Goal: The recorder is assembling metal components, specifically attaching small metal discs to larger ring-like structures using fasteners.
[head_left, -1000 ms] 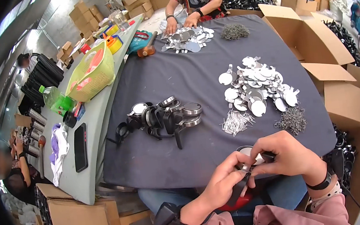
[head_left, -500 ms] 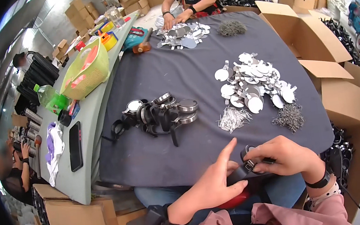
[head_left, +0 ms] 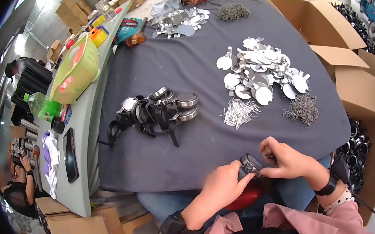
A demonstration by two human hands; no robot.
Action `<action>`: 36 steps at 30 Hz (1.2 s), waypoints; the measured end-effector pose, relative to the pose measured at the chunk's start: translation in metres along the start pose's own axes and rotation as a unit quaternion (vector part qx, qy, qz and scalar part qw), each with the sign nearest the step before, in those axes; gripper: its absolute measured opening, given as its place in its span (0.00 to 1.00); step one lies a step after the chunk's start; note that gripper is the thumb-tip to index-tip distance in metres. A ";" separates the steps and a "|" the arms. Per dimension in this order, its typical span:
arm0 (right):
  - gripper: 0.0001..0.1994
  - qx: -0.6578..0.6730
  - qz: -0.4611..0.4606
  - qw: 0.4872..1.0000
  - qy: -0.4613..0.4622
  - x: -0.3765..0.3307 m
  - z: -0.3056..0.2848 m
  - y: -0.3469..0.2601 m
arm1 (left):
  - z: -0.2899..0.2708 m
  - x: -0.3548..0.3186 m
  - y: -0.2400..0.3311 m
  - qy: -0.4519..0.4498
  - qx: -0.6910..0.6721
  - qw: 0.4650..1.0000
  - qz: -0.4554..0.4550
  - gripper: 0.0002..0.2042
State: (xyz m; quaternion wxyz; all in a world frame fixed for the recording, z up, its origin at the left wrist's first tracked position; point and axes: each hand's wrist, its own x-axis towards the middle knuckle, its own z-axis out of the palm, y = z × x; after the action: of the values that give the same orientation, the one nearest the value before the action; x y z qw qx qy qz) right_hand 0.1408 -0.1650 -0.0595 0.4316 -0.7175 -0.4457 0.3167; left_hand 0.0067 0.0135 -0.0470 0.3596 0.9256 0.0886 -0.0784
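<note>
Left hand (head_left: 222, 184) grips a black round-cased piece (head_left: 251, 163) by the dark tabletop's (head_left: 157, 64) near edge; right hand (head_left: 289, 159) is half curled close beside it, cannot tell whether holding anything. Work seems partway: a cluster of similar, apparently assembled pieces (head_left: 187, 99) lies to the left, with many silvery discs (head_left: 264, 95), thin pins (head_left: 239, 113) and dark clips (head_left: 304, 109) loose to the right. Versus half a second ago, left fingers now close on the piece instead of spreading, and the right's pinch is released.

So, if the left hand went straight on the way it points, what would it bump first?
Probably the right hand, beyond the round black piece the left hand holds; depth is unclear.
</note>
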 end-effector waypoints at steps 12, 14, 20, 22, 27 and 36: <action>0.13 -0.300 -0.211 0.930 -0.025 0.006 -0.002 0.002 | -0.003 0.006 0.000 -0.032 -0.045 0.997 -0.046 0.18; 0.11 -0.267 -0.218 0.939 -0.017 0.008 0.004 0.008 | -0.003 0.008 0.000 -0.033 -0.059 0.997 -0.046 0.18; 0.10 -0.277 -0.266 0.923 -0.031 0.017 0.005 0.016 | -0.005 0.007 0.001 -0.057 -0.083 0.992 -0.073 0.19; 0.10 -0.297 -0.296 0.907 -0.035 0.021 0.003 0.019 | -0.006 0.007 0.002 -0.063 -0.089 0.991 -0.072 0.19; 0.11 -0.306 -0.313 0.897 -0.067 0.028 0.002 0.021 | -0.002 0.005 0.000 -0.070 -0.076 0.991 -0.084 0.19; 0.14 -0.283 -0.349 0.891 -0.066 0.033 0.004 0.031 | -0.002 0.006 -0.002 -0.092 -0.076 0.990 -0.069 0.18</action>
State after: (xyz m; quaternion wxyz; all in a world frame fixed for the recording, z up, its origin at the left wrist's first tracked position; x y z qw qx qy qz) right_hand 0.1623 -0.1403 -0.0910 0.2624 -0.5853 -0.7654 0.0524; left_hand 0.0123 0.0171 -0.0485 0.4289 0.8763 0.1239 -0.1813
